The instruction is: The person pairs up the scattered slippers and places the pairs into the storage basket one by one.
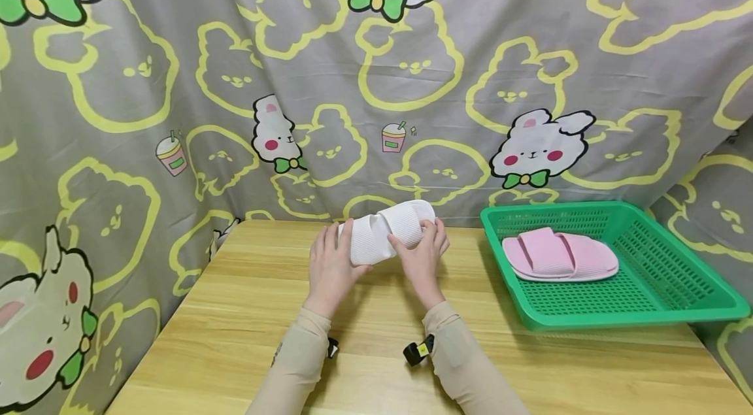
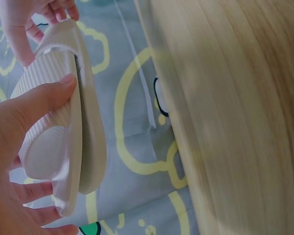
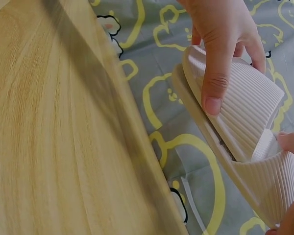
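A pair of white ribbed slippers (image 1: 363,244) is held in both hands above the far part of the table, tilted up toward the right. The two slippers lie sole to sole, one partly tucked into the other's strap, with a thin dark gap between them in the left wrist view. My left hand (image 1: 332,265) grips the left end, thumb across the ribbed strap. At the right end, my right hand (image 1: 422,258) holds the strap with its thumb in front. Some fingers of both hands are hidden behind the slippers.
To the right stands a green plastic basket (image 1: 618,321) with pink slippers (image 1: 538,251) lying in its left part. The wooden table (image 1: 235,336) ends at a patterned grey curtain (image 1: 329,75) behind. Black straps circle both wrists.
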`<action>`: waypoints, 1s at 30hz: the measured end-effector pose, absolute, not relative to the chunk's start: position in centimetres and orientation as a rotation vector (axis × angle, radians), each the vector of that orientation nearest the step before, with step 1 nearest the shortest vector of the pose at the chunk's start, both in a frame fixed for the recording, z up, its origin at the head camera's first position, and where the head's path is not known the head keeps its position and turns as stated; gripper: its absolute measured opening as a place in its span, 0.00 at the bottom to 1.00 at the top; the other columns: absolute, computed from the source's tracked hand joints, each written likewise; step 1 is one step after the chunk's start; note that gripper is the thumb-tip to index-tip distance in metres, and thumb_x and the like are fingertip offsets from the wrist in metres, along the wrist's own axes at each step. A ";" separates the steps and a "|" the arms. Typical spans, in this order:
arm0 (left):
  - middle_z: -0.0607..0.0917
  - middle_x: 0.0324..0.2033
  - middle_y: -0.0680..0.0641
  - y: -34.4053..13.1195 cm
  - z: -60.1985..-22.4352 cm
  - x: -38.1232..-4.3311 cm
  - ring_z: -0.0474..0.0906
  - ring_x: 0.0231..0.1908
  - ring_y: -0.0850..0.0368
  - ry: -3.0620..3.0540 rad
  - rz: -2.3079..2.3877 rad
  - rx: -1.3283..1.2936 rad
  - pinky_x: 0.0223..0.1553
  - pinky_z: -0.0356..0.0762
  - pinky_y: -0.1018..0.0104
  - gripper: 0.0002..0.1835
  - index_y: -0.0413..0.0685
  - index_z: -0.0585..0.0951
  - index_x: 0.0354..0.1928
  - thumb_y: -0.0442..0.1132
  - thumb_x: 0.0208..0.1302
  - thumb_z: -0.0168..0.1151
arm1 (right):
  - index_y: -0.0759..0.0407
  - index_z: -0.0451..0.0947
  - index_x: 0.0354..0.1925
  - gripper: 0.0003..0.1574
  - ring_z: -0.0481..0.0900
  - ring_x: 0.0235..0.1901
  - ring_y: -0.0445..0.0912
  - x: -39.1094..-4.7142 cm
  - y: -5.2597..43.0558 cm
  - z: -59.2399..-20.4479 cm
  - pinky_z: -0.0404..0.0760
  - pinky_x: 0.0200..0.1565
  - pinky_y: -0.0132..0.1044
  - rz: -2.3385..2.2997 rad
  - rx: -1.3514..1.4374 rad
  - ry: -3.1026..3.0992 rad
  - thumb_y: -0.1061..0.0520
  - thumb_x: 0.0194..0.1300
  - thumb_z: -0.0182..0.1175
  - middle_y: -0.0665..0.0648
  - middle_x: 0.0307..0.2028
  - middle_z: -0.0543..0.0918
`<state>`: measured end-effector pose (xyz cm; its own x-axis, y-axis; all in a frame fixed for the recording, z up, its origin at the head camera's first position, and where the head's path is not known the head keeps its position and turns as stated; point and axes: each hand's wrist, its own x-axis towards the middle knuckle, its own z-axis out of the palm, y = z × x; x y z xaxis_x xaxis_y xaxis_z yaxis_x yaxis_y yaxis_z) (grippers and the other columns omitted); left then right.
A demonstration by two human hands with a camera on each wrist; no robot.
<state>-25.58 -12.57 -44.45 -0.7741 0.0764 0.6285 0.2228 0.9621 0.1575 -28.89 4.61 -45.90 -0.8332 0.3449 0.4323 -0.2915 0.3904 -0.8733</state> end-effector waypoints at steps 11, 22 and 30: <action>0.75 0.57 0.36 -12.5 -44.3 -25.4 0.73 0.58 0.35 -2.432 -0.308 -0.215 0.58 0.74 0.42 0.59 0.48 0.67 0.68 0.57 0.29 0.84 | 0.61 0.66 0.52 0.44 0.51 0.66 0.63 -28.8 4.4 -45.7 0.56 0.66 0.56 1.462 -0.045 -2.091 0.47 0.45 0.78 0.68 0.69 0.55; 0.76 0.56 0.36 -12.5 -44.5 -25.6 0.74 0.56 0.36 -2.403 -0.281 -0.232 0.56 0.76 0.44 0.59 0.48 0.68 0.67 0.57 0.28 0.84 | 0.62 0.66 0.53 0.45 0.51 0.66 0.64 -28.5 4.2 -45.6 0.56 0.67 0.56 1.451 -0.054 -2.105 0.47 0.45 0.78 0.68 0.68 0.56; 0.76 0.56 0.35 -12.6 -44.3 -25.5 0.74 0.55 0.35 -2.403 -0.295 -0.237 0.56 0.76 0.44 0.59 0.47 0.68 0.67 0.56 0.28 0.85 | 0.63 0.66 0.53 0.45 0.51 0.66 0.64 -28.4 4.1 -45.5 0.56 0.66 0.55 1.447 -0.063 -2.113 0.46 0.45 0.78 0.68 0.69 0.56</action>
